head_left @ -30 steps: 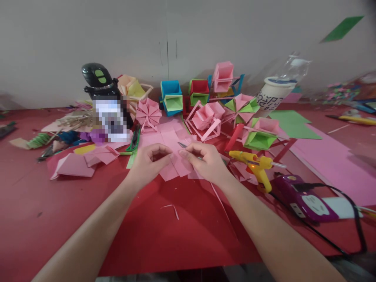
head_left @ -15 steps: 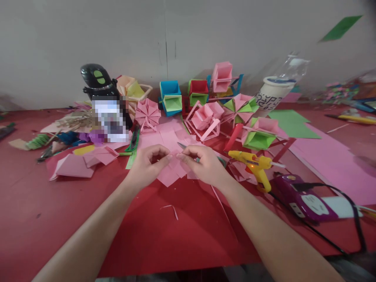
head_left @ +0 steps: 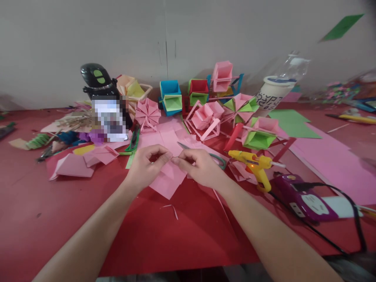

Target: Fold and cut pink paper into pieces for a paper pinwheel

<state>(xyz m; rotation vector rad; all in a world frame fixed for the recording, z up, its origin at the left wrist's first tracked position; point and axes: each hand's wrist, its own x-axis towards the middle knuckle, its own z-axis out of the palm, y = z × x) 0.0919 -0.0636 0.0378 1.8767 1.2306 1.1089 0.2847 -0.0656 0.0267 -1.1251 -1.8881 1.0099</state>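
Both hands meet over the red table point(head_left: 182, 235) at its middle. My left hand point(head_left: 147, 166) pinches the top edge of a pink paper square point(head_left: 169, 180), fingers curled. My right hand point(head_left: 199, 166) pinches the same pink paper from the right, thumb and forefinger pressed together. The sheet hangs tilted below the fingers, one corner pointing toward me. Scissors point(head_left: 205, 153) with a green handle lie on the table just behind my right hand. More pink paper squares point(head_left: 167, 135) lie flat beyond the hands.
A yellow glue gun point(head_left: 255, 164) and a purple power strip point(head_left: 302, 199) with black cable lie to the right. Folded paper boxes and pinwheels point(head_left: 205, 105) crowd the back by the wall. A black bottle point(head_left: 101, 92), a white cup point(head_left: 273, 96) and pink scraps point(head_left: 79, 160) stand around.
Both hands have lifted the pink square off the pile and drawn it toward me and slightly left. The sheet now hangs lower and more tilted than before.
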